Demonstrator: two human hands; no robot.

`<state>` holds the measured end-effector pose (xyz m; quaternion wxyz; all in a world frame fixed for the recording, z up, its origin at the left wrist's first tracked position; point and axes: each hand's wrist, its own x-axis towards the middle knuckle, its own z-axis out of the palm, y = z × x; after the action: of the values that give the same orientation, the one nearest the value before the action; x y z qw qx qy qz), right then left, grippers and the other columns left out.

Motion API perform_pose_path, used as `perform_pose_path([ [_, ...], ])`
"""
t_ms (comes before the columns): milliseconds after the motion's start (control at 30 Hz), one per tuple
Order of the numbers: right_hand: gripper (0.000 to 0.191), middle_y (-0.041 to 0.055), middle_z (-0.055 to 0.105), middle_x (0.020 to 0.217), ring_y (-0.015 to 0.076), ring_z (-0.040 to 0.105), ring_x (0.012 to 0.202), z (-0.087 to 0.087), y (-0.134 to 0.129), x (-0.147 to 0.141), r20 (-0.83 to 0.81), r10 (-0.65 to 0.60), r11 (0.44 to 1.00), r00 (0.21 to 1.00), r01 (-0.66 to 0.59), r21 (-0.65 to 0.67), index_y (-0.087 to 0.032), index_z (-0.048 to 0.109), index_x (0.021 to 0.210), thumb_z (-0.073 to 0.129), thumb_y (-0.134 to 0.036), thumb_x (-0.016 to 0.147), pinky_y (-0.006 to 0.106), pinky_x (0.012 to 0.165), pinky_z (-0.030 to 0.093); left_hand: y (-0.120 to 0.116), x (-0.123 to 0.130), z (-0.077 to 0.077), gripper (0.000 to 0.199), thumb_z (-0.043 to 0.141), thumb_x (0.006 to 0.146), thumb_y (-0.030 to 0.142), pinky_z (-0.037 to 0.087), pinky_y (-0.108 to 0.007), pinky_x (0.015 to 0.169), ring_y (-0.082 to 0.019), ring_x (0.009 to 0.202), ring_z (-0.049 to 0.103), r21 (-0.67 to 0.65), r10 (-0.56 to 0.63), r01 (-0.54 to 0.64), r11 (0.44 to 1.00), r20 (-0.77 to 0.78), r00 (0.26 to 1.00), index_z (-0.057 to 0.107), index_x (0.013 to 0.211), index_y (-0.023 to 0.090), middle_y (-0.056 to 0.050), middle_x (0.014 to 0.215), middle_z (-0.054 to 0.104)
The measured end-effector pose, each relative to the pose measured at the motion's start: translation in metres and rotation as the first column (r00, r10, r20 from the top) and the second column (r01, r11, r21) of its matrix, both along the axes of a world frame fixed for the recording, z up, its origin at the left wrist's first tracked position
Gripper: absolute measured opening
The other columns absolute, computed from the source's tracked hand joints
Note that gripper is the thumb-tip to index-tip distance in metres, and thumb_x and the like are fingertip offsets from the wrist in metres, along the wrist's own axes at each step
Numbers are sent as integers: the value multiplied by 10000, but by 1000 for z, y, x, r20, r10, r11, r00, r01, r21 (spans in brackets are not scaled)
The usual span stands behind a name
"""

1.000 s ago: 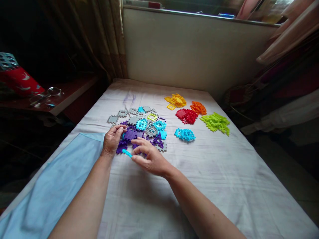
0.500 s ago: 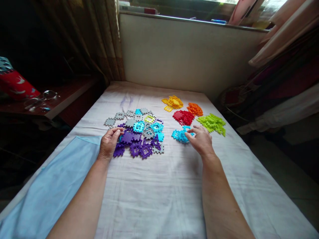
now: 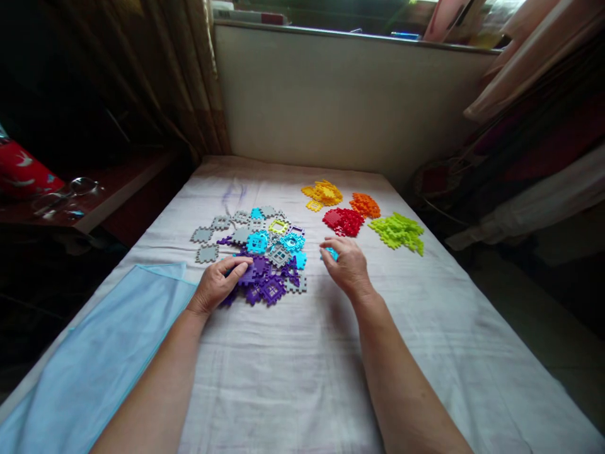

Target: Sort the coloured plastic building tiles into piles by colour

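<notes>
My left hand (image 3: 220, 284) is at the near left side of a mixed heap of flat, notched plastic building tiles, its thumb and fingers closed on a purple tile (image 3: 247, 273). Around it in the heap lie more purple tiles (image 3: 272, 291), grey tiles (image 3: 278, 254), bright blue tiles (image 3: 258, 241) and a lime frame tile (image 3: 278, 226). My right hand (image 3: 348, 267) is over the separate blue pile (image 3: 331, 253), mostly hiding it. Its fingers are curved, with the thumb apart from them and nothing visible held.
Beyond my right hand are red (image 3: 343, 222), yellow (image 3: 324, 192), orange (image 3: 365, 205) and lime green (image 3: 397, 232) tile piles. A light blue cloth (image 3: 108, 334) lies at the left on the white-sheeted surface (image 3: 283, 378). Eyeglasses (image 3: 82, 186) rest on a side table.
My left hand has moved right and nearer onto the purple tiles, uncovering a grey tile at the heap's left edge. The right hand has moved left across the blue pile. The view shifts slightly.
</notes>
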<state>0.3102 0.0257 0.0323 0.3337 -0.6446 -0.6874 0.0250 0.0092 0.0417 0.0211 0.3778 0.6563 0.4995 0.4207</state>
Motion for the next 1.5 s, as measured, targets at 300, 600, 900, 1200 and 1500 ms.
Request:
perform_pose_path([
  [300, 242, 107, 661, 1259, 291, 512, 1231, -21, -5, -39, 173, 128, 980, 977, -98, -173, -223, 691, 1102, 607, -269, 879, 463, 1014, 403, 5, -14, -9, 422, 650, 729, 607, 572, -365, 676, -218, 612, 690, -172, 178, -124, 977, 350, 920, 724, 688, 193, -86, 786, 753],
  [600, 185, 94, 703, 1093, 280, 575, 1079, -20, -7, -45, 141, 81, 978, 987, -51, -202, -216, 675, 1006, 639, -310, 852, 421, 945, 404, 12, -15, -4, 281, 689, 701, 468, 585, -325, 762, -176, 697, 715, -272, 340, -213, 939, 616, 711, 716, 748, 192, -38, 843, 764],
  [900, 176, 40, 688, 911, 174, 616, 772, -13, -3, -42, -192, 59, 987, 980, -86, -138, -220, 669, 880, 530, -187, 776, 315, 779, 484, 16, -26, 0, 244, 623, 791, 437, 582, -379, 849, -181, 801, 711, -350, 377, -171, 921, 694, 613, 694, 820, 205, -32, 861, 749],
  [1200, 265, 22, 676, 695, 148, 578, 601, 13, -2, 40, -660, -223, 974, 718, 144, -173, -184, 678, 751, 651, -402, 601, 289, 598, 471, 17, -23, 2, 211, 671, 772, 424, 592, -357, 825, -175, 802, 706, -388, 404, -155, 908, 718, 567, 692, 807, 218, -16, 832, 745],
  [1500, 246, -11, 623, 590, 120, 532, 536, 9, -8, 55, -731, -232, 944, 642, -32, -328, -165, 675, 676, 698, -347, 513, 257, 522, 422, 16, -23, 4, 169, 661, 787, 383, 595, -342, 825, -176, 806, 702, -400, 412, -151, 904, 719, 560, 704, 793, 220, -18, 847, 753],
])
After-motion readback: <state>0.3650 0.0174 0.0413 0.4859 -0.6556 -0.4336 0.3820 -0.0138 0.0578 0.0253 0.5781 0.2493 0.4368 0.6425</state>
